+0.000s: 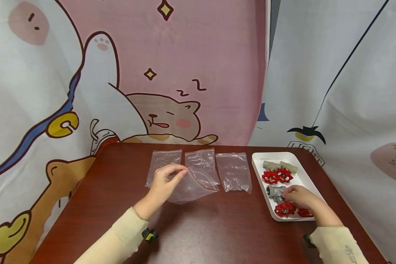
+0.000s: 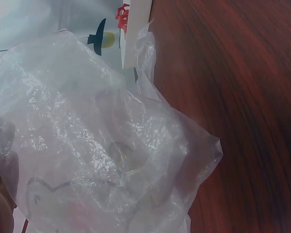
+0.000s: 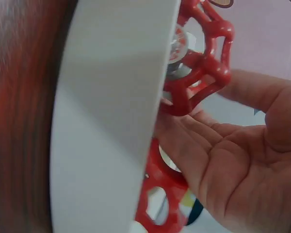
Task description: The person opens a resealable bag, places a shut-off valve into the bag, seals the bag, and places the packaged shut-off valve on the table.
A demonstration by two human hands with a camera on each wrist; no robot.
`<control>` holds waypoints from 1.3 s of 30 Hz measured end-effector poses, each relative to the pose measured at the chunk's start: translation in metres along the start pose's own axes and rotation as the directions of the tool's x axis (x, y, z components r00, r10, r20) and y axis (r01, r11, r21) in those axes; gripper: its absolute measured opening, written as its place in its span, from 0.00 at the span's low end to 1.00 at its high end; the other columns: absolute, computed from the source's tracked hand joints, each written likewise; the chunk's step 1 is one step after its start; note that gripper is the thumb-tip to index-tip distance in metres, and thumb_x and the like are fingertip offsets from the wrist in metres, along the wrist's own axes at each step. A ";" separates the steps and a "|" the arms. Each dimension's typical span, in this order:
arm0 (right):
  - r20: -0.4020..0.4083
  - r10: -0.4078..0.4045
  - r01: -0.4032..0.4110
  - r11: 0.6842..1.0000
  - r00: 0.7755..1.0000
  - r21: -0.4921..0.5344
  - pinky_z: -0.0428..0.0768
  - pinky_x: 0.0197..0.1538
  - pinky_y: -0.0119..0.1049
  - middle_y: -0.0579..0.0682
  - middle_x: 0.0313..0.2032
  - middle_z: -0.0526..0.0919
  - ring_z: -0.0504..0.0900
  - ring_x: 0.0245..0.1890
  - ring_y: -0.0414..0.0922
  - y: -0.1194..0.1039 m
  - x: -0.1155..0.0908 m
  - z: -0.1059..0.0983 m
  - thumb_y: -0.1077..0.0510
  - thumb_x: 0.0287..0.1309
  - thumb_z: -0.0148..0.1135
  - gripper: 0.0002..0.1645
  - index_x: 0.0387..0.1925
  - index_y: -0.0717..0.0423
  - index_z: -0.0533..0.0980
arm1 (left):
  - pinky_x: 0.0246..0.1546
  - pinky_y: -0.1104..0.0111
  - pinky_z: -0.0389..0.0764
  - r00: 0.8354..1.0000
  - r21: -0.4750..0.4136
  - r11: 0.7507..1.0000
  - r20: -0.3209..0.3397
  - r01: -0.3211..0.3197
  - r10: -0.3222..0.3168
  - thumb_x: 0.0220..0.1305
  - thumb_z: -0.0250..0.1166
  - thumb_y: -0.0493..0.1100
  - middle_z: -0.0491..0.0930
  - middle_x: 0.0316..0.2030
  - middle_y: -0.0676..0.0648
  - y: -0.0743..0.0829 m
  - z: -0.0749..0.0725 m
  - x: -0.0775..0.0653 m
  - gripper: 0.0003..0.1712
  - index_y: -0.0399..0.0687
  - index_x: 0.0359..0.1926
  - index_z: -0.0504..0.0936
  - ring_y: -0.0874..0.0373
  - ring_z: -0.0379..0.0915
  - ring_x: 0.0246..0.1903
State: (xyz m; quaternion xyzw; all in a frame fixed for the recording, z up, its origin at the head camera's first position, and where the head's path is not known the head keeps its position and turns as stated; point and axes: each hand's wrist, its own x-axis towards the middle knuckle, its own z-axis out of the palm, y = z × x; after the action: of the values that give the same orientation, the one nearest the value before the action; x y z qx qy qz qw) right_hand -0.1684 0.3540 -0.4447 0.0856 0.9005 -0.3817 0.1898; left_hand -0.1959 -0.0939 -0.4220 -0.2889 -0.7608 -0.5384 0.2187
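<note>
My left hand (image 1: 163, 185) pinches the red-lined top edge of a clear zip bag (image 1: 193, 189), which hangs over the table with its mouth partly spread. In the left wrist view the crinkled film of this bag (image 2: 102, 141) fills much of the picture. At the right, my right hand (image 1: 301, 198) reaches into a white tray (image 1: 267, 211). Its thumb and fingers close around a grey metal valve (image 1: 275, 192) with a red handwheel (image 3: 211, 58). Another red handwheel (image 1: 305, 212) lies partly beneath this hand.
Two more valves with red handwheels (image 1: 277, 176) and beige bodies lie at the tray's far end. Several flat clear zip bags (image 1: 234, 172) rest in a row at the back of the brown table (image 1: 211, 234). A patterned curtain (image 1: 217, 55) stands right behind.
</note>
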 end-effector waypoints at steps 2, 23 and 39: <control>-0.005 0.016 -0.016 1.000 1.000 0.027 0.72 0.29 0.33 0.50 0.28 0.75 0.72 0.27 0.42 0.000 0.001 0.004 0.58 0.60 0.57 0.19 0.43 0.73 0.69 | 0.36 0.75 0.78 1.000 -0.001 1.000 -0.001 -0.007 0.007 0.58 0.66 0.37 0.85 0.32 0.48 0.000 0.000 0.000 0.04 0.45 0.36 0.85 0.65 0.79 0.33; -0.099 0.081 -0.076 0.996 0.992 0.055 0.72 0.32 0.35 0.57 0.34 0.74 0.72 0.33 0.46 0.010 0.010 0.020 0.50 0.54 0.65 0.28 0.43 0.70 0.68 | 0.34 0.76 0.77 0.999 0.019 0.999 0.005 0.034 -0.035 0.55 0.67 0.31 0.85 0.30 0.45 0.005 0.002 0.000 0.05 0.40 0.34 0.85 0.64 0.77 0.32; -0.255 0.060 0.017 0.957 0.965 0.289 0.70 0.34 0.31 0.47 0.34 0.76 0.72 0.33 0.37 0.007 0.008 0.022 0.51 0.57 0.64 0.37 0.53 0.73 0.58 | 0.35 0.76 0.78 1.000 -0.004 1.000 -0.007 -0.003 0.003 0.57 0.67 0.37 0.85 0.32 0.48 0.002 -0.002 0.000 0.04 0.44 0.35 0.86 0.64 0.80 0.33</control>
State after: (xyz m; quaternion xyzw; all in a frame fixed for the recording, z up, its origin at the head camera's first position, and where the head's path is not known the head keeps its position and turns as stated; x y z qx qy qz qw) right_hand -0.1677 0.3426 -0.4667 0.1718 0.8513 -0.4922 0.0595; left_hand -0.1944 -0.0951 -0.4198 -0.2887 -0.7583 -0.5408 0.2217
